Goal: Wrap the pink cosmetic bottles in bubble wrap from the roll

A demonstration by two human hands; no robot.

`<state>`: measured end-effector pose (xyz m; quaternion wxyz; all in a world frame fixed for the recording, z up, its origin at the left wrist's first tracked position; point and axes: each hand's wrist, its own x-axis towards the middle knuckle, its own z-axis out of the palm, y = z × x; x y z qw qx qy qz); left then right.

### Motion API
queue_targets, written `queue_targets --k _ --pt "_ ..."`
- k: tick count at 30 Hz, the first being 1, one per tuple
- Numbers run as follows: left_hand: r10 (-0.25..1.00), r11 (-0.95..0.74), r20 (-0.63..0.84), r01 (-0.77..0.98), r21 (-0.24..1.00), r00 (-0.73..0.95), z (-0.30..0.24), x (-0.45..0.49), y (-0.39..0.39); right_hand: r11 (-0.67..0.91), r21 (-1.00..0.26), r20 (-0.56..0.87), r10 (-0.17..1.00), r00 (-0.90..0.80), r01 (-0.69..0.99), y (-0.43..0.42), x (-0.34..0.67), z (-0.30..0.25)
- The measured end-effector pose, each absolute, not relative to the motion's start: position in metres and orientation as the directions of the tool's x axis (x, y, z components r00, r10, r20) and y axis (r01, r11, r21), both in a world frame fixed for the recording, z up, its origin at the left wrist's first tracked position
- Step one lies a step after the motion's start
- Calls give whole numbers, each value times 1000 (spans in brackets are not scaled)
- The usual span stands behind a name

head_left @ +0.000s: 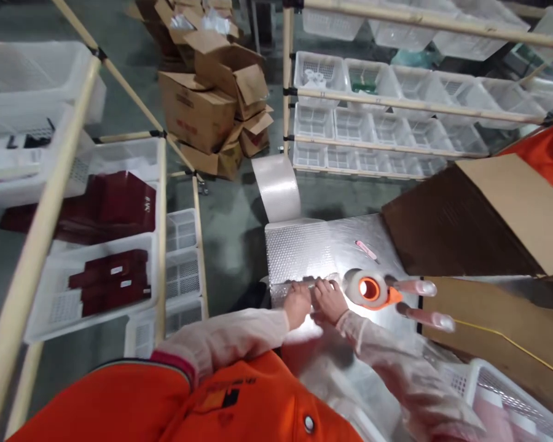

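A sheet of bubble wrap [299, 248] lies over the metal tabletop, its far end hanging off the edge. My left hand [298, 305] and my right hand [329, 299] are side by side at its near edge, fingers curled over a rolled part of the wrap. Whatever is inside the roll is hidden. Just right of my right hand sits a roll of clear tape [357, 288] in an orange tape dispenser [387, 299]. Two pinkish clear cylinders [417, 287] stand beyond the dispenser. A pink utility knife [365, 249] rests farther back on the table.
An open cardboard box [461, 221] is at the right, with a white basket [474, 380] nearer me. Racks of white bins [364, 123] stand ahead. On the left, a rack holds bins with dark red boxes [115, 276]. Several cartons [198, 110] are piled on the floor.
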<state>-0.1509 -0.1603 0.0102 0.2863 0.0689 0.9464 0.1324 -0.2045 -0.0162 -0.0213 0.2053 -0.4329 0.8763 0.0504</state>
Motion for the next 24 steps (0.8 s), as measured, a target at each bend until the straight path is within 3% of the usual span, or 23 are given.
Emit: queue_targets --k 3,9,15,21,24 --pt "266 946 -600 85 313 -755 17 -173 -177 633 -121 -338 -751 -568 -765 -15 -202 -16" --pt "332 926 -727 61 373 -601 21 -251 -219 666 -239 -591 -677 -438 -707 -59 -277 7" --pt "244 945 -572 59 322 -783 25 -255 -222 720 -204 -669 -597 -443 -663 -94 -331 3" --pt "105 969 -462 -15 249 -881 8 -242 -216 731 -145 -517 -630 -579 -667 -91 -329 3" --pt "137 962 -448 11 273 -883 -1 -241 -215 690 -189 -499 -680 -537 -698 -75 -317 -5"
